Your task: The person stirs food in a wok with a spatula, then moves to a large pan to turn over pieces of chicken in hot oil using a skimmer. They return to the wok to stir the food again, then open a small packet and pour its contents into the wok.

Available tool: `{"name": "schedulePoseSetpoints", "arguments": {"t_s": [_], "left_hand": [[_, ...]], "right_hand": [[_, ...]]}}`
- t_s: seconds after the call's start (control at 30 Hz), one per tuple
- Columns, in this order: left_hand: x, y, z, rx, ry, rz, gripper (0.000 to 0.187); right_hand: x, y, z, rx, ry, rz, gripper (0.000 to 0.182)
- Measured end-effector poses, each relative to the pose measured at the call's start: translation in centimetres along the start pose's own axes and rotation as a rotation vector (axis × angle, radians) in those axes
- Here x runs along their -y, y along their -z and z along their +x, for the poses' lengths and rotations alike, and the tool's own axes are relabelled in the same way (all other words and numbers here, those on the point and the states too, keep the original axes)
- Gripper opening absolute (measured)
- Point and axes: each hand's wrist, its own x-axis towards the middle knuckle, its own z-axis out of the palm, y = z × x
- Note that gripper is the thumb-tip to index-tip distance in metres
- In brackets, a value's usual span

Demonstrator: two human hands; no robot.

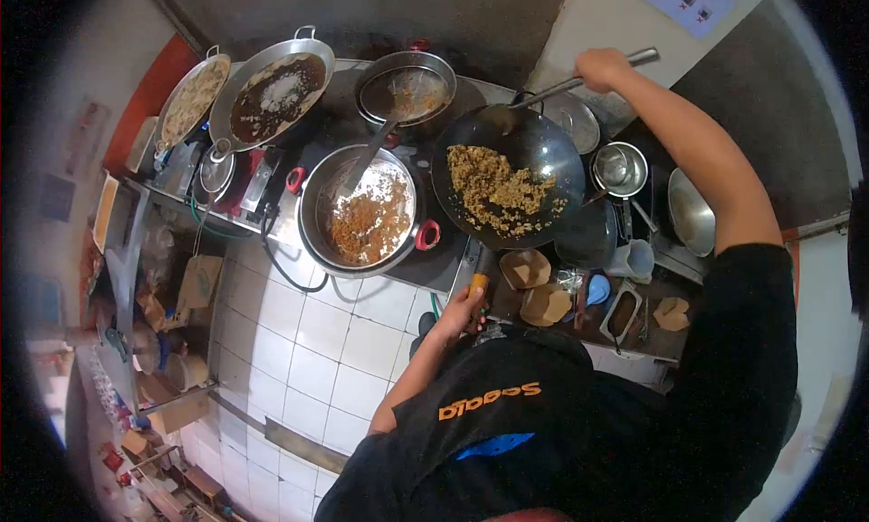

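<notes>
My left hand (463,312) is closed around the wooden handle (481,276) of a dark wok (566,173). Browned, crumbly food (493,185) lies across the wok's left and lower parts. Raised above the wok's far right side, my right hand (602,70) grips the metal handle of a ladle (561,86), whose head is over the wok's upper edge. Left of the wok stands a steel pot (310,205) with orange-brown bits (358,228) inside and a flat spatula (367,160) resting in it.
Two large pans (220,124) (163,128) of food stand at the back left, and a strainer pot (367,96) behind the steel pot. Small saucepans (634,182), a jug (634,260) and brown paper containers (546,305) are at the right. Shelving (136,296) stands left of the tiled floor.
</notes>
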Motion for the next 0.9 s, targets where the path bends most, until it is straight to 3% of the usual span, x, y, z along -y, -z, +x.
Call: {"name": "schedulePoseSetpoints", "arguments": {"t_s": [0.07, 0.2, 0.4, 0.47, 0.6, 0.67, 0.7, 0.77, 0.9], "left_hand": [[0.0, 0.0, 0.1, 0.000, 0.002, -0.010, 0.036], [-0.4, -0.4, -0.4, -0.035, 0.028, -0.042, 0.035], [0.2, 0.0, 0.2, 0.012, 0.026, -0.087, 0.034], [0.4, 0.1, 0.4, 0.014, 0.033, -0.069, 0.034], [0.6, 0.2, 0.7, 0.005, 0.050, -0.078, 0.035], [1.0, 0.5, 1.0, 0.010, 0.062, -0.058, 0.036], [1.0, 0.5, 0.9, 0.008, 0.065, -0.060, 0.036], [0.7, 0.3, 0.8, 0.015, 0.027, -0.056, 0.036], [0.2, -0.2, 0.3, -0.017, 0.021, -0.042, 0.030]], "right_hand": [[2.3, 0.7, -0.8, -0.019, 0.277, -0.004, 0.022], [4.3, -0.5, -3.6, -0.087, 0.414, 0.102, 0.023], [-0.8, 0.9, -6.7, 0.221, 0.312, -0.066, 0.021], [-2.1, 1.1, -7.5, 0.543, 0.026, 0.002, 0.022], [-2.3, -1.6, -7.1, 0.772, 0.070, 0.016, 0.020], [-1.4, -2.7, -7.7, 1.042, -0.244, 0.467, 0.019], [-0.9, -4.1, -8.0, 1.046, -0.241, 0.466, 0.019], [-0.5, -7.0, -8.7, 1.262, -0.103, 0.943, 0.017], [-1.2, -5.0, -9.4, 1.085, -0.066, 0.908, 0.018]]}}
